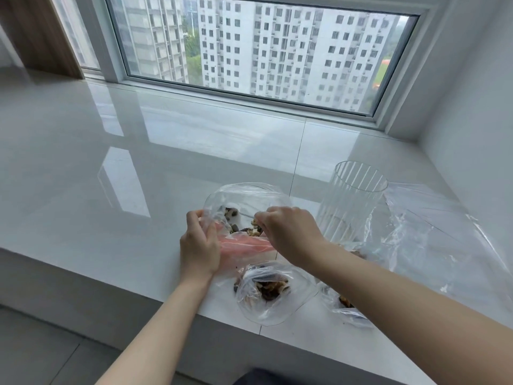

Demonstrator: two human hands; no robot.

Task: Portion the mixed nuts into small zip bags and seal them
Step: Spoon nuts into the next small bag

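1. The zip bag (244, 215) being worked lay on the white bench (111, 168) near its front edge, mouth gaping toward the window, with mixed nuts (244, 226) pooled inside and a pink strip across its near part.
2. The left hand (198, 245) had its fingers curled onto the bag's left edge, pinching the film; the right hand (288, 232) pinched the right edge in the same way.
3. The film looked thin, limp and slippery, so it probably gave no support of its own; the best hold seemed to be the stiffer zip band at the mouth, one corner in each hand.
4. The nuts were likely the only real weight, loose and free to roll, so tipping the open mouth downward risked a spill.
5. A second filled bag (266, 290) sat just nearer, and a third (344, 304) lay partly hidden under the right forearm; whether either was sealed could not be told.
6. A ribbed clear jar (352, 201) stood to the right, with a large loose plastic sheet (433, 232) beyond it.
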